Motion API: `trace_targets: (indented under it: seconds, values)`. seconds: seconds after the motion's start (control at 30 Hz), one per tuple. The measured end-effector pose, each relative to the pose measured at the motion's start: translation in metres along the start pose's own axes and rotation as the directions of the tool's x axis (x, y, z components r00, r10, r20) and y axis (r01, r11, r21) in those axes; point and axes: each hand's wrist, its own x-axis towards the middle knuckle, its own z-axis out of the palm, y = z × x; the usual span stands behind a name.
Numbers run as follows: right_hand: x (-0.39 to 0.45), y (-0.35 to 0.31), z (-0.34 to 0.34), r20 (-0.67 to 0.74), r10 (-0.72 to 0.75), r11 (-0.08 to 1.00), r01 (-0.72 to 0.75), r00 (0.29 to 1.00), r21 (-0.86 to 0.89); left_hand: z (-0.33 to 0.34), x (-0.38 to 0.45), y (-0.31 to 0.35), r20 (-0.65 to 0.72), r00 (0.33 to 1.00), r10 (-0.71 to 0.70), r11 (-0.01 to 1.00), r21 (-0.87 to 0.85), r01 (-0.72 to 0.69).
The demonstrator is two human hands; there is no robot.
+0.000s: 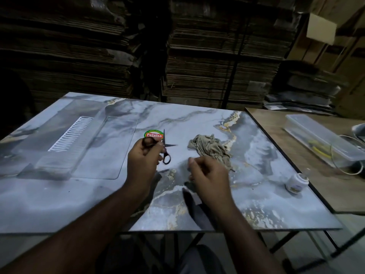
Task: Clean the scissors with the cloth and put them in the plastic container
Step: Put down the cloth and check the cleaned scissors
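My left hand (143,161) holds a pair of black scissors (165,150) above the marble-patterned table (79,204). The blades are spread apart, one pointing up and one to the right, and a finger loop hangs below my fingers. A crumpled beige cloth (210,148) lies on the table to the right of the scissors. My right hand (207,178) hovers just in front of the cloth with its fingers loosely curled, holding nothing. A clear plastic container (65,143) with a white ribbed insert lies at the left of the table.
A round red and green sticker (153,133) is on the tabletop behind the scissors. A small white jar (296,182) stands at the table's right edge. A second wooden table on the right carries a long clear box (320,139) and a wire. Stacked cardboard fills the background.
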Motion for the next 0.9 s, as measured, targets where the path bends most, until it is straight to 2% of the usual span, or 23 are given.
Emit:
trace_targets:
  seconds: [0.07, 0.2, 0.33, 0.4, 0.47, 0.6, 0.67, 0.77, 0.9]
  values:
    - [-0.007, -0.003, 0.014, 0.087, 0.126, 0.975, -0.139, 0.988, 0.174, 0.002, -0.006, 0.000, 0.021, 0.998, -0.057, 0.995, -0.083, 0.058]
    - [-0.002, -0.005, 0.026, 0.119, 0.231, 0.902, -0.259, 0.966, 0.345, -0.001, -0.019, 0.002, 0.089, 0.982, -0.164, 0.956, -0.229, 0.181]
    - [0.000, -0.007, 0.029, 0.091, 0.238, 0.905, -0.255, 0.967, 0.340, -0.011, -0.022, 0.005, 0.142, 0.965, -0.221, 0.910, -0.326, 0.256]
    - [-0.001, -0.010, 0.033, 0.134, 0.196, 0.912, -0.231, 0.971, 0.338, -0.016, -0.023, 0.006, 0.160, 0.961, -0.227, 0.918, -0.293, 0.266]
    - [0.000, -0.013, 0.036, 0.113, 0.167, 0.917, -0.196, 0.979, 0.347, -0.020, -0.024, 0.003, 0.118, 0.967, -0.224, 0.957, -0.162, 0.241]
    - [0.004, -0.016, 0.039, 0.061, 0.148, 0.902, -0.160, 0.987, 0.400, -0.036, -0.020, 0.001, -0.012, 0.999, -0.050, 0.997, 0.051, 0.051]
    - [0.004, -0.015, 0.040, 0.037, 0.146, 0.900, -0.148, 0.989, 0.410, -0.042, -0.018, 0.003, -0.024, 1.000, -0.008, 0.997, 0.073, 0.009]
    - [0.003, -0.013, 0.045, 0.012, 0.158, 0.892, -0.148, 0.987, 0.426, -0.044, -0.017, 0.004, -0.037, 0.998, -0.055, 0.996, 0.066, 0.058]
    - [-0.001, -0.017, 0.049, 0.136, 0.164, 0.874, -0.208, 0.977, 0.438, -0.044, -0.022, 0.006, -0.005, 0.991, -0.133, 0.991, -0.020, 0.132]
